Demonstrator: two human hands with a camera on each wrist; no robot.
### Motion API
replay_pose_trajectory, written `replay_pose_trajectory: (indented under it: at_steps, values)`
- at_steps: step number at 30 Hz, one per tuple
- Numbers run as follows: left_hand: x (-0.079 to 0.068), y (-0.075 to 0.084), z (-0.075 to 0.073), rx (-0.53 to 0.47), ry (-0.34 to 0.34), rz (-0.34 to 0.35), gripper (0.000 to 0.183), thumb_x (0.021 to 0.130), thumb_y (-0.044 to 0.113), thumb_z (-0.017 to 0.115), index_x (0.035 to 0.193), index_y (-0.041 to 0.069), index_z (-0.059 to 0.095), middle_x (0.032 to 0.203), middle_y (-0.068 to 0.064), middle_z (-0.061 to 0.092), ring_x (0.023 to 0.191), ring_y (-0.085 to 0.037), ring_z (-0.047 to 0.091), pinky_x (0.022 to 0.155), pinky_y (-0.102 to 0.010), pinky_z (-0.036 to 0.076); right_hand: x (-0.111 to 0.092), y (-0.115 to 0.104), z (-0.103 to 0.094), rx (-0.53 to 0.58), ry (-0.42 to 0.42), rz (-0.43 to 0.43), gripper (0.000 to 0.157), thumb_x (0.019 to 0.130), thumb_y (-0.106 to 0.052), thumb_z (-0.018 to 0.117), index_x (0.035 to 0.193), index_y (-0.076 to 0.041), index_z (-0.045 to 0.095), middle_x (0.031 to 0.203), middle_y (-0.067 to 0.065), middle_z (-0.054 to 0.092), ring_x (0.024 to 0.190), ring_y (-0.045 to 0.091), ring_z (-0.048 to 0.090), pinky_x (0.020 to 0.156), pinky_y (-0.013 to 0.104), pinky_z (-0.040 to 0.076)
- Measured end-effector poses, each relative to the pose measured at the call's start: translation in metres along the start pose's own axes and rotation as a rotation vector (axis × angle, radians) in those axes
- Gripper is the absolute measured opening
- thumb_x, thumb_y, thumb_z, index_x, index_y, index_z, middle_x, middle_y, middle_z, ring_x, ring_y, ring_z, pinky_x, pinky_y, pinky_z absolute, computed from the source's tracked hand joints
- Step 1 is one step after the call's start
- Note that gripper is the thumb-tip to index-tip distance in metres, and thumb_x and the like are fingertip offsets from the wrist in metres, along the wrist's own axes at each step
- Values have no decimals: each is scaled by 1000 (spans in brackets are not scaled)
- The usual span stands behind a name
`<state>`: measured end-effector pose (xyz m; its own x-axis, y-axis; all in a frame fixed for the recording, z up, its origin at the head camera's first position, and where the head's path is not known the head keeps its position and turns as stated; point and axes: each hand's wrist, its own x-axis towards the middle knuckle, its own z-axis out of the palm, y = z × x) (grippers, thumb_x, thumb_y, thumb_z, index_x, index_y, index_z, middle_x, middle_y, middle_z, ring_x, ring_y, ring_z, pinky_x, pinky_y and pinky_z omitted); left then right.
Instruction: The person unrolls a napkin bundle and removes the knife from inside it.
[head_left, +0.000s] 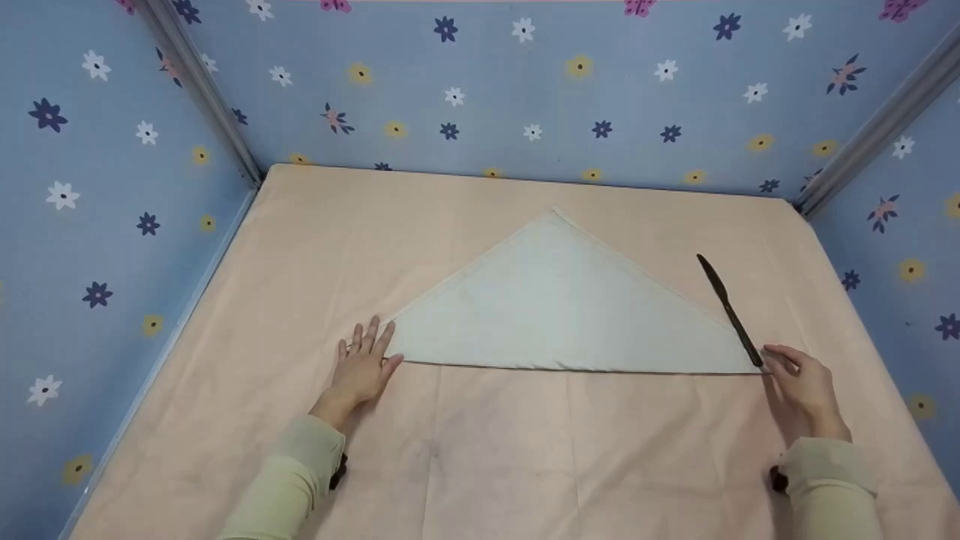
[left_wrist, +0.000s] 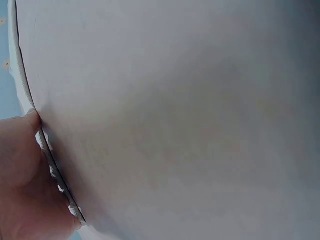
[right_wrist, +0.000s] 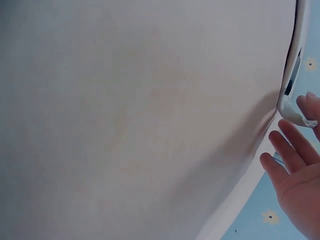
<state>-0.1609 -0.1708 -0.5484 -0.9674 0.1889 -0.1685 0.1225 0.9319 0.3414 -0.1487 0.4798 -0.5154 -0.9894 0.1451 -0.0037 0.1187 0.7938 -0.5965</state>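
A pale napkin (head_left: 555, 300), folded into a triangle, lies with its long edge nearest me and its point away. My left hand (head_left: 364, 371) rests on its left corner with the fingers spread; in the left wrist view the thumb touches the napkin's edge. At the right corner, my right hand (head_left: 808, 386) pinches the cloth between thumb and finger. That corner (right_wrist: 295, 117) curls up off the table in the right wrist view. A dark table knife (head_left: 727, 304) lies slantwise over the napkin's right side, its handle end close to my right fingertips.
A peach cloth covers the table (head_left: 495, 457). Blue flowered panels (head_left: 495, 97) stand at the back and both sides, joined by grey metal posts (head_left: 214, 97) at the corners.
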Motion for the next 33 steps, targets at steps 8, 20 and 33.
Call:
replay_pose_trajectory:
  at_steps: [8,20,33]
  values:
    - [0,0,0,11,0,0,61,97,40,33,145,7,15,148,-19,3,132,-43,0,101,-61,2,-4,6,-4,2,-44,51,52,97,-32,38,130,8,40,135,35,27,120,53,27,94,60,25]
    - [-1,0,0,4,1,-1,61,97,40,33,145,7,15,148,-19,2,132,-43,-1,101,-60,1,-4,18,-9,-29,-177,116,69,95,-45,32,136,9,22,136,39,-12,122,53,-17,87,71,-11]
    - [0,0,0,5,-4,-11,62,97,42,32,145,7,13,149,-19,2,132,-42,-1,101,-59,1,-2,5,-14,-5,-207,87,73,96,-43,36,138,10,8,135,41,-9,122,57,-7,92,69,-2]
